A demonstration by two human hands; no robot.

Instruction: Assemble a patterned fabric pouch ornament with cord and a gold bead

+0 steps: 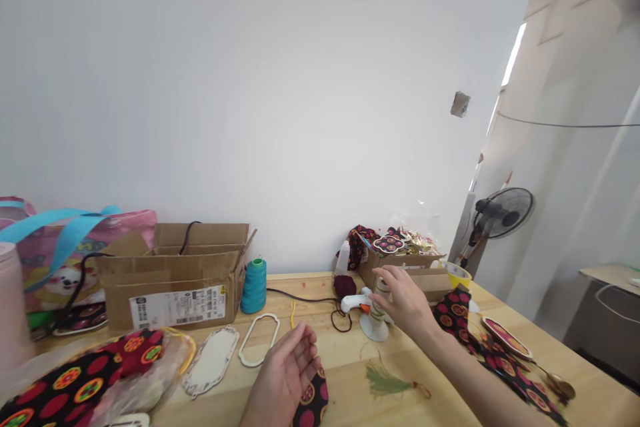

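The thread spool [381, 289] stands upright on its white base [375, 328] on the wooden table [345, 367], ahead of you and right of centre; your right hand [401, 297] is at its top, fingers curved over it, though you cannot tell whether they grip it; the white glue gun [354, 303] lies just beside the spool, on its left, with the maroon yarn [345, 286] behind; nearer you lies a green tassel [387, 379], between your forearms; your left hand [287, 373] is loosely cupped, thumb and fingers apart, beside a piece of dotted dark fabric [314, 400] that it partly hides; further left lies an ornate white panel [213, 360]; beyond it, a teal thread cone [254, 287] stands next to a cardboard box [173, 283].
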